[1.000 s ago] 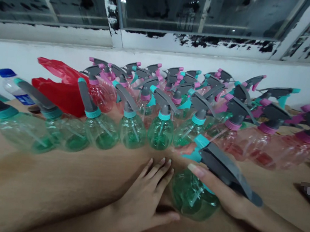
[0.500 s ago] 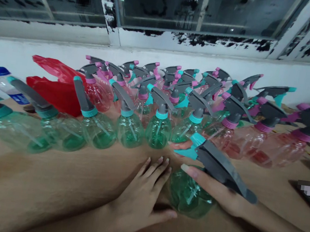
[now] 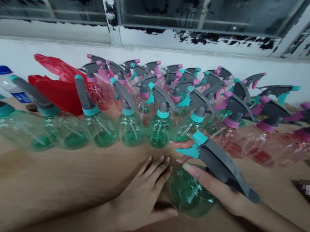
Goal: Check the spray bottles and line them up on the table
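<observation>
One bottle (image 3: 188,198) in right fingers (image 3: 182,144)

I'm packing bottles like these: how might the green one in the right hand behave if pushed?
The green spray bottle might tip if pushed high, since its long gray spray head overhangs the rounded body. Its clear, thin-looking plastic suggests little weight. The glossy surface may be slippery.
</observation>
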Motion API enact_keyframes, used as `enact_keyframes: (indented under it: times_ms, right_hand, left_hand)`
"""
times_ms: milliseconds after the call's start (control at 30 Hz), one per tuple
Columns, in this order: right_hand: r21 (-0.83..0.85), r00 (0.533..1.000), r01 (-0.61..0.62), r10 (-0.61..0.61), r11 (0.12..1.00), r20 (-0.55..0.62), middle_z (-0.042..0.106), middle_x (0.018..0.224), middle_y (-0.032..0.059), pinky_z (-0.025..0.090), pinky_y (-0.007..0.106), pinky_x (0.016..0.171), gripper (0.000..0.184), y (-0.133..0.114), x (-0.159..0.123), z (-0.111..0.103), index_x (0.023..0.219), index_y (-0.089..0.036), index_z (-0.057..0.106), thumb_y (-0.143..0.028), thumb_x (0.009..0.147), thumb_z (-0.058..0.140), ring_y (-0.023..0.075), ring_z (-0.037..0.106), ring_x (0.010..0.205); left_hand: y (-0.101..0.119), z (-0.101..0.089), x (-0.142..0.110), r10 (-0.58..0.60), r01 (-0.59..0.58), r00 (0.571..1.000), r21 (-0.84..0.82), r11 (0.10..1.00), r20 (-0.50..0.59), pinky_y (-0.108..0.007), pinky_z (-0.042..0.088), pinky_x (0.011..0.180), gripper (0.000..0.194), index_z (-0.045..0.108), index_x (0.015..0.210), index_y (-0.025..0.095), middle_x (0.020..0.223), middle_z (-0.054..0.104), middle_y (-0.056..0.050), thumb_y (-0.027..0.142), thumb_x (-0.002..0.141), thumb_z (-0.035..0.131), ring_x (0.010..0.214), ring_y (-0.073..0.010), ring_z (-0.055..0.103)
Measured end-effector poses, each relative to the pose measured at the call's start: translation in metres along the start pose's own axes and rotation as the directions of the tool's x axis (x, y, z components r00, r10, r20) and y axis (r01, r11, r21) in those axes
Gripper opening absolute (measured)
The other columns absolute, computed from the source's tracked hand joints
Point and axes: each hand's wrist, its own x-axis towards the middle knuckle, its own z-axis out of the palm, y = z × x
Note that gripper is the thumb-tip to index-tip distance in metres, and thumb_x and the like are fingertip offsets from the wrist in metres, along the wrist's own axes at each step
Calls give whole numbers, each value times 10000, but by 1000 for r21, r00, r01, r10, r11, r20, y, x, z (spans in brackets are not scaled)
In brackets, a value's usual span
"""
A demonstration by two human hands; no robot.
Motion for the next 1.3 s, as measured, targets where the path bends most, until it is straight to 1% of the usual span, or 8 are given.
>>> enact_keyframes:
  times_ms: [333, 500, 867, 967, 1033, 1100, 1200, 1300]
  right_hand:
    - [5, 1000, -8, 8, 1000, 12, 694, 1043, 31, 559, 322, 741, 284, -1, 0, -2, 1118, -274, 636, -309, 836, 617, 179, 675, 812]
    - [15, 1000, -11, 11, 1000, 14, 679, 1107, 34, 559, 317, 745, 304, -1, 0, -2, 1145, -275, 624, -295, 843, 603, 173, 674, 823]
    - [-6, 1000, -18, 18, 1000, 5, 684, 1072, 19, 557, 284, 737, 226, -3, 1, -1, 1067, -266, 631, -302, 845, 607, 159, 677, 812]
    - [-59, 999, -39, 39, 997, -16, 691, 959, 15, 550, 312, 755, 176, 0, -1, -1, 1017, -266, 630, -335, 858, 597, 186, 673, 846]
    - [-127, 996, -67, 60, 990, -65, 675, 812, 7, 543, 321, 710, 152, 2, -4, -1, 937, -263, 635, -380, 885, 553, 199, 665, 811]
    - [-186, 991, -106, 88, 977, -103, 649, 739, 7, 528, 317, 645, 218, 0, -5, -2, 836, -255, 625, -423, 906, 505, 199, 651, 752]
    - [-225, 992, -115, 99, 968, -79, 643, 759, 14, 519, 326, 663, 255, -6, -4, -4, 781, -246, 598, -446, 902, 498, 196, 634, 755]
    - [-141, 996, -91, 86, 986, -37, 671, 859, 13, 531, 332, 748, 168, -8, -2, -6, 882, -258, 606, -414, 879, 547, 200, 650, 850]
  left_hand:
    - [0, -1, 0, -2, 2, 1000, -5, 1000, 1, -531, 139, 1137, 812, 328, 1430, 101, 1498, 303, -152, 669, 868, 467, 1402, -319, 187]
    - [0, -2, 1, 0, 0, 1000, -1, 1000, 16, -529, 135, 1137, 815, 336, 1426, 89, 1496, 299, -165, 675, 872, 451, 1400, -318, 196]
    - [1, -3, 1, -10, 9, 999, 39, 999, 37, -524, 148, 1133, 829, 348, 1419, 68, 1501, 285, -170, 690, 876, 421, 1398, -319, 203]
    - [0, -2, 0, -10, 8, 999, 51, 999, 43, -521, 143, 1133, 846, 322, 1429, 59, 1503, 278, -173, 698, 881, 395, 1403, -316, 187]
    - [0, -2, 0, -9, 7, 999, 60, 998, 41, -517, 133, 1135, 859, 295, 1439, 45, 1506, 264, -180, 702, 890, 367, 1408, -311, 168]
    - [0, -1, 0, -5, 3, 999, 64, 998, 37, -511, 126, 1137, 864, 279, 1444, 39, 1509, 254, -181, 704, 896, 343, 1411, -305, 155]
    - [0, -1, 0, 2, -4, 1000, 64, 998, 29, -506, 127, 1138, 864, 285, 1441, 42, 1506, 264, -179, 707, 894, 341, 1411, -301, 158]
    - [0, -2, 0, 1, -3, 1000, 69, 998, 28, -505, 138, 1137, 852, 298, 1438, 57, 1502, 281, -170, 707, 890, 355, 1407, -300, 178]
